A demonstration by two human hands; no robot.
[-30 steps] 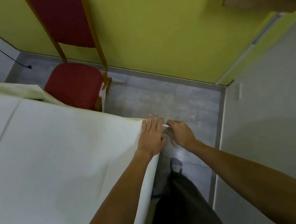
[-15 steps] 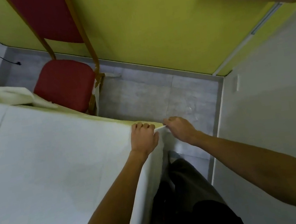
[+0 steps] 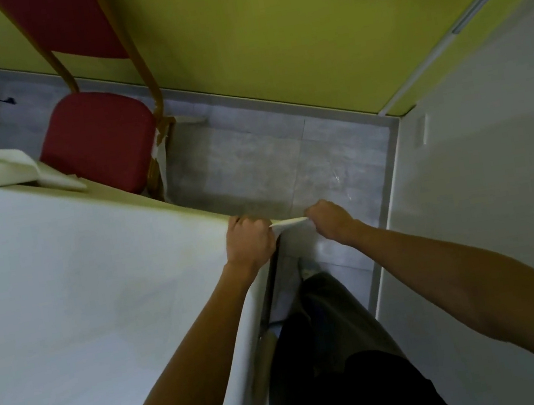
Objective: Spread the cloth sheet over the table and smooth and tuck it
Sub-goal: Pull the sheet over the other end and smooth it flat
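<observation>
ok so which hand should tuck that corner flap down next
Probably the right hand: it pinches the loose corner flap out past the table edge, while the left hand grips the cloth sheet at the corner, anchoring it.

one cloth sheet (image 3: pixel 80 282), one chair (image 3: pixel 96 137), two hands (image 3: pixel 250 241) (image 3: pixel 331 222)

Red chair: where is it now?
Head view, upper left: the red chair stands just beyond the far edge of the cloth sheet, with its backrest toward the yellow wall.
</observation>
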